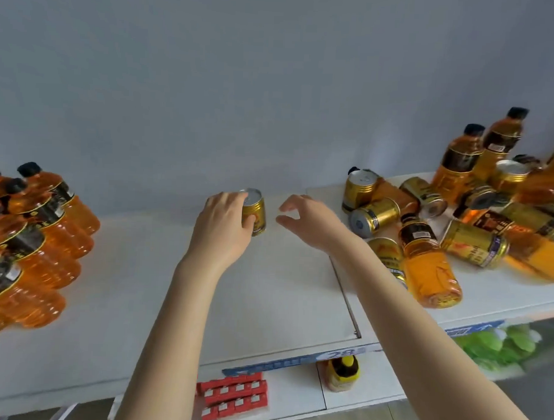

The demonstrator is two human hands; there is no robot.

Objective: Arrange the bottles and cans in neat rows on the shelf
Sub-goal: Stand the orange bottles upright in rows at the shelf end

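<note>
Gold can [254, 212] stands upright near the shelf's [266, 297] back, at 12 o'clock, the left hand [225, 222] wrapped round its side; the right hand [305, 217], at its 3 o'clock, hangs loosely spread and empty. Stiff, smooth and likely light, it seems best gripped round the mid-wall, not the rim.

The only figure that reads clearly is a dark "28" on a white oval of the blue price strip [295, 362] along the front edge of the shelf [266, 288]; the smaller print beside it is blurred. A lying gold can [475, 248] at the right carries letters that look like "Bull", though not sharply. The gold print on the dark bottle labels [417, 233], the upright gold can [255, 213] and the red boxes [234, 393] below is too blurred to read.
</note>
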